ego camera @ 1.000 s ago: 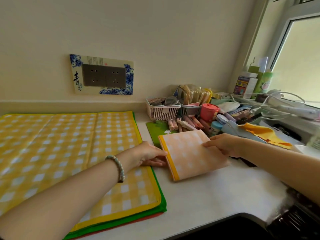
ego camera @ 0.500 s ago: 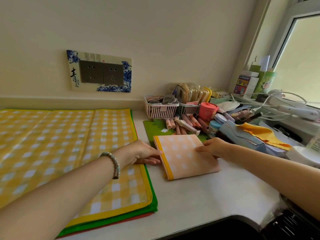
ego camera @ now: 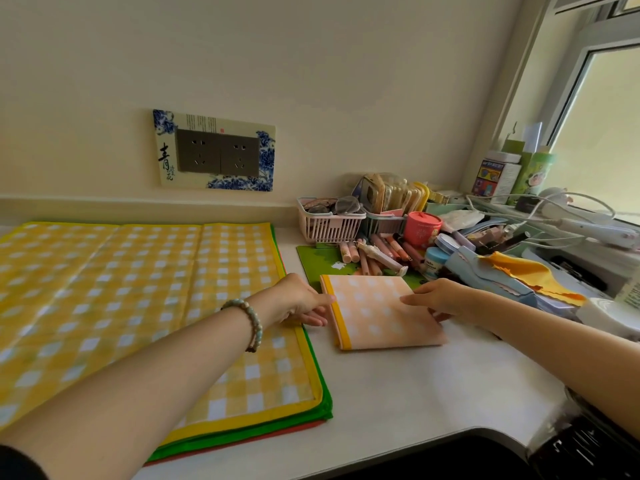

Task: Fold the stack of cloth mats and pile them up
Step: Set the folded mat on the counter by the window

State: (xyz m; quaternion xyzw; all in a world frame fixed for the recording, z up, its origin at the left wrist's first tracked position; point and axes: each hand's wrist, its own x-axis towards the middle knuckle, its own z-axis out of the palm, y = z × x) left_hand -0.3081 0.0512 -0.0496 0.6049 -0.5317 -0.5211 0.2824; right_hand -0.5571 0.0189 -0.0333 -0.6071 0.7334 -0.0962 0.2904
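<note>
We are at the tail end of folding one mat: the folded mat (ego camera: 377, 317), peach check with a yellow band down its left edge, lies as a small square on the bare counter (ego camera: 415, 393), just to the right of the stack of mats (ego camera: 138, 299) and apart from it. Our left hand (ego camera: 299, 301) rests on the near right corner of that stack, its fingers (ego camera: 317, 320) stretched out fairly straight so that the tips meet the yellow band; it looks to us like a nudge to square the packet, not a hold, though we cannot tell whether any fingertip slips under the cloth. Our right hand (ego camera: 441, 299) has the far right edge of the folded mat pinched, thumb (ego camera: 407, 299) lying on top and the other fingers tucked beneath. The stack lies flat and open, a yellow check mat uppermost, with a green edge (ego camera: 323, 400) and a red edge (ego camera: 242, 441) peeping out below, so we judge that most of the work lies ahead. Next, we think, both hands should let the folded mat settle where it is, as the base of the pile, then lift the yellow check mat by its corners. That calls for peeling off one layer only, since the thin cloths lie close together. The pens (ego camera: 381, 258) and the pink basket (ego camera: 329, 226) crowd just behind, so the pile has little room to drift back.
</note>
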